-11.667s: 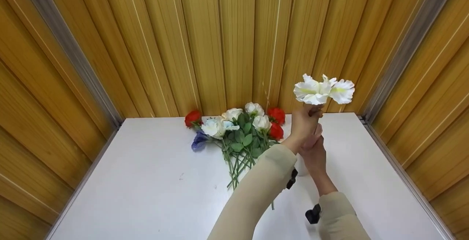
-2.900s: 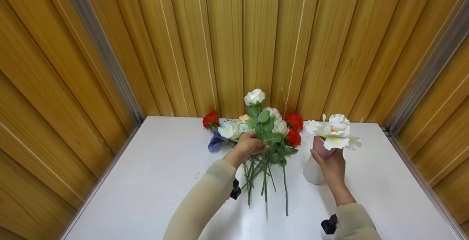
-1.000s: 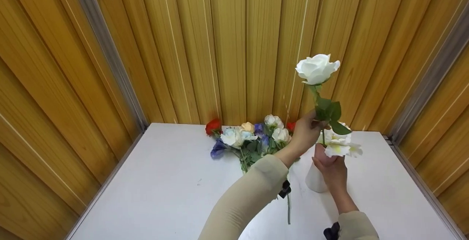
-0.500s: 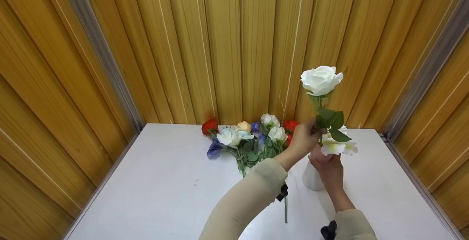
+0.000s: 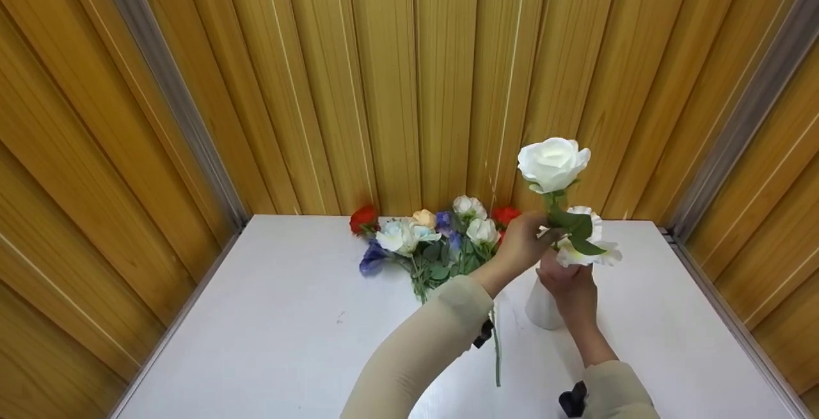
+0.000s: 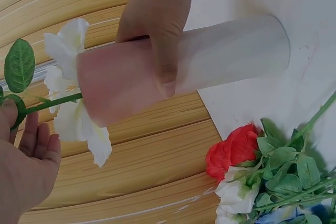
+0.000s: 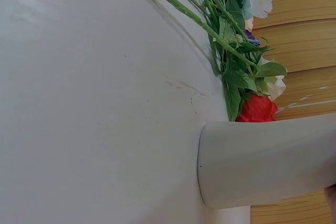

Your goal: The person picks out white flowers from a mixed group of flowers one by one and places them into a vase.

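Note:
My left hand (image 5: pixel 528 240) pinches the green stem of a white rose (image 5: pixel 553 164) above the vase. In the left wrist view the rose's stem (image 6: pixel 60 100) runs into the mouth of the vase (image 6: pixel 231 51), which is pink at the top and white below. My right hand (image 5: pixel 576 297) grips the vase around its upper part, thumb across the front. A white iris-like flower (image 6: pixel 73 121) with yellow-marked petals stands in the vase, its head spread over the rim. The vase's base (image 7: pixel 210 166) is on the white table.
Left of the vase lies a pile of artificial flowers: a white-blue bloom (image 5: pixel 402 238), purple ones (image 5: pixel 373 258), red ones (image 5: pixel 363 219) and cream ones (image 5: pixel 483 231). One long stem (image 5: pixel 497 361) reaches toward the front. Wood-look panels (image 5: pixel 441 86) wall the table's back and sides.
The white iris went into the vase earlier. My left hand then took the white rose from the pile, carried it right over the vase, and has lowered it. My right hand still holds the vase.

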The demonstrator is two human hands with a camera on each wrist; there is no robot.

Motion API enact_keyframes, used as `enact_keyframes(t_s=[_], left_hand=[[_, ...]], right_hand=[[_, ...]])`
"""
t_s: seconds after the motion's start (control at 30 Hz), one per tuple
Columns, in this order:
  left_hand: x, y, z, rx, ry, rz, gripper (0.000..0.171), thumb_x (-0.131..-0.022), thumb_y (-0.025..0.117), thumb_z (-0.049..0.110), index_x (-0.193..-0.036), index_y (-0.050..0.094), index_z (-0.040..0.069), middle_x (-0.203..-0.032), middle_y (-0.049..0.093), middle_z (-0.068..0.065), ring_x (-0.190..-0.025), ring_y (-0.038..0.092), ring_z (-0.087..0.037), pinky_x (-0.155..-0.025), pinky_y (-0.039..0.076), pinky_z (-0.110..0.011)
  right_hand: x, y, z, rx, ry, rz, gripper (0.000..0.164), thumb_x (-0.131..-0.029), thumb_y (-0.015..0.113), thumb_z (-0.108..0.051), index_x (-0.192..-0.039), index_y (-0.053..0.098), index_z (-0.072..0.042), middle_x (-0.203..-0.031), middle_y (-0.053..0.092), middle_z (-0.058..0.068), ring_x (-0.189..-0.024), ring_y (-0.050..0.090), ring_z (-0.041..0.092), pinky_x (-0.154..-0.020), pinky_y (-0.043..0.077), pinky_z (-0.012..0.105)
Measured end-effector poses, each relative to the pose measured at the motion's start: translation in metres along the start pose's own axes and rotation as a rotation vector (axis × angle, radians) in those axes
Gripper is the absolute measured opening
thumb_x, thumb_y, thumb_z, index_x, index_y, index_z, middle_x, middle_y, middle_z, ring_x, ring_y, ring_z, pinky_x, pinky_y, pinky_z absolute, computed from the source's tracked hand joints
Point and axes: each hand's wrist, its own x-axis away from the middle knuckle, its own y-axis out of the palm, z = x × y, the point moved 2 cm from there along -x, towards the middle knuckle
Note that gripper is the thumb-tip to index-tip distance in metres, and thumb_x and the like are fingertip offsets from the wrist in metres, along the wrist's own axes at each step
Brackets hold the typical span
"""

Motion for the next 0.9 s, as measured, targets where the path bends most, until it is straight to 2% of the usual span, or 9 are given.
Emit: enact_keyframes(t_s=[0.17, 0.3, 0.4, 0.6, 0.73, 0.9], left_hand=[[-0.0025, -0.0032, -0.0004, -0.097, -0.025, -0.031, 0.018, -0.095, 0.072, 0.015, -0.110, 0.076, 0.006, -0.102, 0.079, -0.007, -0.098, 0.074, -0.017, -0.084, 0.052, -0.014], [-0.0031, -0.0056, 0.0027, -0.105, -0.068, -0.042, 0.022, -0.095, 0.073, 0.016, -0.114, 0.072, 0.006, -0.106, 0.080, -0.007, -0.101, 0.075, -0.017, -0.086, 0.054, -0.015], [-0.0024, -0.0066, 0.0044, -0.113, -0.072, -0.051, 0.020, -0.094, 0.074, 0.016, -0.111, 0.073, 0.007, -0.104, 0.080, -0.006, -0.098, 0.075, -0.015, -0.084, 0.053, -0.014], [-0.0041, -0.0068, 0.0041, -0.070, -0.033, -0.059, 0.018, -0.091, 0.077, 0.015, -0.108, 0.077, 0.007, -0.102, 0.081, -0.006, -0.095, 0.075, -0.011, -0.082, 0.052, -0.011], [-0.0055, -0.0068, 0.0049, -0.009, -0.060, -0.052, 0.021, -0.092, 0.076, 0.014, -0.112, 0.076, 0.007, -0.107, 0.080, -0.006, -0.097, 0.075, -0.011, -0.084, 0.053, -0.011], [-0.0070, -0.0054, 0.0054, -0.030, -0.082, -0.055, 0.021, -0.095, 0.073, 0.015, -0.115, 0.075, 0.009, -0.110, 0.080, -0.004, -0.100, 0.075, -0.010, -0.087, 0.054, -0.012]], right_hand=[[-0.0001, 0.0002, 0.0019, -0.041, 0.033, -0.043, 0.085, -0.088, 0.077, -0.022, -0.149, 0.027, 0.011, -0.144, 0.050, 0.039, -0.137, 0.050, 0.050, -0.113, 0.042, 0.058], [0.0012, -0.0004, 0.0012, -0.052, 0.028, -0.040, 0.083, -0.088, 0.077, -0.021, -0.147, 0.029, 0.012, -0.144, 0.051, 0.039, -0.137, 0.050, 0.048, -0.113, 0.042, 0.056], [0.0019, 0.0000, 0.0004, -0.047, 0.008, -0.013, 0.083, -0.087, 0.078, -0.019, -0.147, 0.030, 0.013, -0.141, 0.052, 0.040, -0.134, 0.053, 0.049, -0.111, 0.043, 0.056], [0.0013, 0.0005, 0.0004, -0.054, -0.015, -0.019, 0.088, -0.088, 0.077, -0.016, -0.151, 0.024, 0.012, -0.148, 0.048, 0.037, -0.136, 0.051, 0.047, -0.113, 0.041, 0.057], [0.0010, 0.0001, 0.0012, -0.064, 0.004, -0.028, 0.088, -0.087, 0.077, -0.018, -0.152, 0.024, 0.012, -0.148, 0.047, 0.037, -0.137, 0.050, 0.048, -0.114, 0.040, 0.057], [0.0008, 0.0005, 0.0025, -0.040, 0.020, -0.034, 0.087, -0.088, 0.077, -0.019, -0.150, 0.026, 0.012, -0.147, 0.048, 0.037, -0.136, 0.050, 0.048, -0.114, 0.041, 0.057]])
